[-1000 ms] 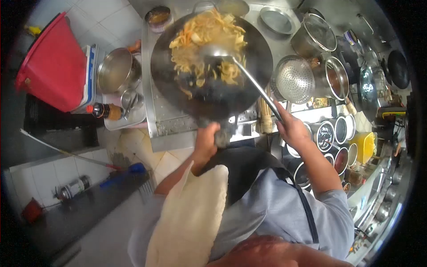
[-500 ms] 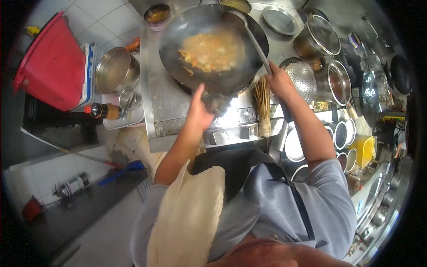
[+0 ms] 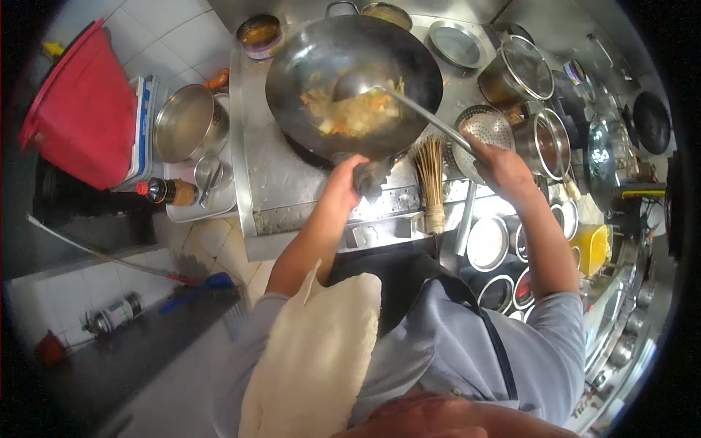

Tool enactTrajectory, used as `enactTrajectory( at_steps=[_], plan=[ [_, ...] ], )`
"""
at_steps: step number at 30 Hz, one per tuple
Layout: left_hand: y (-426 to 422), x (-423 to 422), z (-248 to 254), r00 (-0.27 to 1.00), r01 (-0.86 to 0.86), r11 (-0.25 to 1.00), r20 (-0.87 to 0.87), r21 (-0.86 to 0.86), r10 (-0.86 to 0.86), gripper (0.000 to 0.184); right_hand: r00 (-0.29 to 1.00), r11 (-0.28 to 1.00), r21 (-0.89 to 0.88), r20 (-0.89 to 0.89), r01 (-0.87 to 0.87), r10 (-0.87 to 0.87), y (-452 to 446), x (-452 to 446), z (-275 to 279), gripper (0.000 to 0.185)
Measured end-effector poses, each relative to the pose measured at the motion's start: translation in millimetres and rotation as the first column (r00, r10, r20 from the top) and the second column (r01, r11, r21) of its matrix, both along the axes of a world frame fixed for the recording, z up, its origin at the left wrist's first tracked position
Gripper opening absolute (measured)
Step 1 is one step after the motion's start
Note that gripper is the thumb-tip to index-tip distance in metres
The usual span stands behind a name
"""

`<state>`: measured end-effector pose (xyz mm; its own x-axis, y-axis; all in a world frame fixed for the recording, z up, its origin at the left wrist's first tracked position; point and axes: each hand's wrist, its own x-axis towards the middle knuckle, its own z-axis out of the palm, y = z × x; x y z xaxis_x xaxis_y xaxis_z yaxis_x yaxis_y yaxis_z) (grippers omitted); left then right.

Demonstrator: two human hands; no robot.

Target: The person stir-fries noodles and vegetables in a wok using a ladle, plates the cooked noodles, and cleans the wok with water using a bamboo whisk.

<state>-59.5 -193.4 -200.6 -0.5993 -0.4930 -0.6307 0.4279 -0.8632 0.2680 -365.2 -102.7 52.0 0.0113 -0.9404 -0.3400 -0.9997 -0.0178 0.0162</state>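
A large black wok (image 3: 292,109) sits on the stove, with cooked food (image 3: 358,117) in orange and pale pieces inside it. My right hand (image 3: 502,169) is closed round the shaft of a long metal ladle (image 3: 427,114), whose bowl rests in the food. At the wok's near edge, my left hand (image 3: 345,182) is closed on a dark grey cloth (image 3: 372,177); whatever the cloth covers is hidden. Between my hands a bamboo wok brush (image 3: 431,182) stands against the stove front. A perforated strainer (image 3: 485,131) lies just beyond my right hand.
Metal pots (image 3: 517,66) and a shallow round pan (image 3: 456,44) stand on the right. Several round containers (image 3: 488,244) are below them. To the left are a steel pot (image 3: 188,123), a sauce bottle (image 3: 168,191) and a red bin (image 3: 80,109).
The ladle's bowl has come from the wok's far right side down into the food. My right hand has moved right and nearer me. My left hand has moved right and closed on the cloth.
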Motion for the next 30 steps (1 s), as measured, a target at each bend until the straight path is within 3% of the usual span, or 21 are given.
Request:
enactTrajectory(
  at_steps=[2,3,6,7,8,9,10,12,14,16,17,19,20,22,23,24,26,28,30],
  plan=[
    [9,2,7,1.000,0.020,1.000,0.009,-0.017,-0.020,0.033,0.968,0.998,-0.026,0.245,0.063,-0.055,24,9,9,0.063],
    [10,3,12,1.000,0.023,0.999,0.020,-0.045,-0.022,0.030,0.969,0.985,0.098,0.188,0.142,-0.158,34,12,24,0.063],
    [50,29,62,0.999,-0.010,0.999,0.044,0.040,0.008,0.032,0.988,0.974,0.220,0.125,0.064,-0.093,75,15,65,0.063],
    [67,37,95,1.000,-0.014,0.995,0.013,0.100,0.013,0.022,0.987,0.974,0.214,0.126,0.071,-0.099,82,20,74,0.063],
    [83,45,93,0.999,-0.021,1.000,-0.050,0.006,0.021,0.025,0.983,0.973,0.231,0.170,0.030,-0.070,90,24,81,0.063],
    [87,42,90,0.998,-0.068,0.998,-0.007,-0.007,0.068,0.023,0.975,0.967,0.255,0.216,-0.012,-0.045,98,28,82,0.063],
    [91,40,87,0.993,-0.114,0.993,0.041,-0.012,0.114,0.021,0.991,0.937,0.339,0.064,0.086,-0.114,92,43,77,0.063],
    [67,30,66,0.991,-0.098,0.995,0.093,0.036,0.094,0.017,0.968,0.938,0.277,0.079,0.209,-0.239,74,70,59,0.063],
    [52,28,43,0.994,-0.110,0.994,-0.033,-0.020,0.109,0.015,0.949,0.990,0.010,0.282,0.144,-0.141,64,57,-17,0.064],
    [84,51,80,0.992,0.013,0.999,0.125,0.041,-0.019,0.014,0.947,0.964,0.010,0.181,0.267,-0.264,54,87,-57,0.066],
    [116,65,60,0.979,-0.027,1.000,0.200,-0.011,0.028,0.016,0.946,0.962,0.011,0.182,0.272,-0.269,66,91,-61,0.066],
    [157,76,67,0.953,-0.195,0.963,0.195,-0.187,0.231,0.021,0.912,0.950,-0.114,0.333,0.289,-0.238,93,97,-61,0.067],
    [164,75,72,0.935,-0.258,0.955,0.211,-0.144,0.285,0.023,0.895,0.952,-0.053,0.359,0.302,-0.264,104,95,-44,0.068],
    [148,89,64,0.982,-0.022,0.999,0.190,-0.024,0.026,0.026,0.887,0.953,0.046,0.355,0.299,-0.295,126,73,-11,0.068],
    [132,87,71,0.984,0.044,0.999,0.173,0.003,-0.044,0.028,0.902,0.970,0.029,0.362,0.240,-0.234,132,70,10,0.065],
    [111,81,86,0.983,0.108,0.994,0.151,0.017,-0.110,0.030,0.908,0.960,0.128,0.314,0.250,-0.278,131,75,40,0.063],
    [83,67,100,0.990,0.098,0.995,0.105,-0.021,-0.095,0.033,0.944,0.975,0.159,0.267,0.155,-0.193,130,70,57,0.063],
    [69,52,102,0.999,-0.046,0.998,0.027,0.048,0.044,0.021,0.952,0.969,0.170,0.219,0.177,-0.212,114,83,57,0.064],
    [71,54,89,0.999,-0.011,1.000,0.051,-0.001,0.011,0.023,0.958,0.963,0.186,0.174,0.193,-0.226,95,90,33,0.065]
  ],
)
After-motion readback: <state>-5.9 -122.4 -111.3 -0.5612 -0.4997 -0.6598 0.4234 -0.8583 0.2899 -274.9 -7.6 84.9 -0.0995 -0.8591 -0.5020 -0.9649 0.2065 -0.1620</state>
